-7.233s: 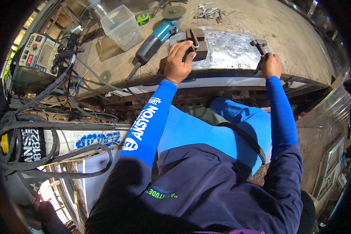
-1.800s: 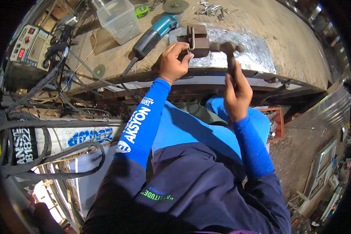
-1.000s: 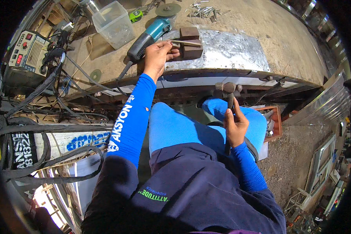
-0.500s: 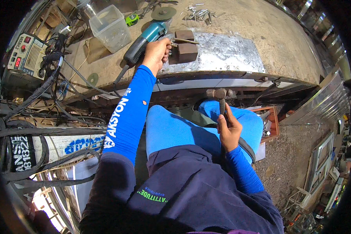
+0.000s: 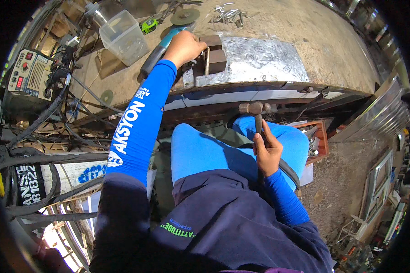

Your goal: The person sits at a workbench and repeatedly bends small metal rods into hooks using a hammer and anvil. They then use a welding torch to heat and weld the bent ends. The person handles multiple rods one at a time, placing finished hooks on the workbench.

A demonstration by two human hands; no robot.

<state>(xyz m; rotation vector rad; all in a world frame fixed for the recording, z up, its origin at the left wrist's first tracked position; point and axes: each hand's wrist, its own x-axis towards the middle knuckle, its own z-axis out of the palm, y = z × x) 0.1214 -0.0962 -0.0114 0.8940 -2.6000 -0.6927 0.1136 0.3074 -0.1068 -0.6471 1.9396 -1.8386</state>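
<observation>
My left hand (image 5: 185, 47) is closed at the far side of the bench, its fingers pinching the upper end of a thin metal rod (image 5: 207, 63). The rod points toward the bench's front edge, over a brown block (image 5: 218, 59). Behind it sits another brown block (image 5: 209, 41), partly hidden by my hand. Both rest on a grey metal plate (image 5: 269, 60) with markings drawn on it. My right hand (image 5: 269, 155) grips a hammer (image 5: 255, 108) by its handle, head up, above my lap. Beneath my left hand and wrist, an angle grinder (image 5: 154, 60) lies partly covered.
A clear plastic bin (image 5: 125, 38) and a green tape measure (image 5: 149, 26) stand left on the wooden bench (image 5: 323, 36). Behind are a grinding disc (image 5: 185, 17) and several small metal pieces (image 5: 232, 16). A welding machine (image 5: 29, 75) with cables is at left; an orange crate (image 5: 322, 141) is at right.
My left hand has moved slightly up and left, turning the rod from lying sideways to pointing toward the bench's front edge. My right hand and hammer have barely moved.
</observation>
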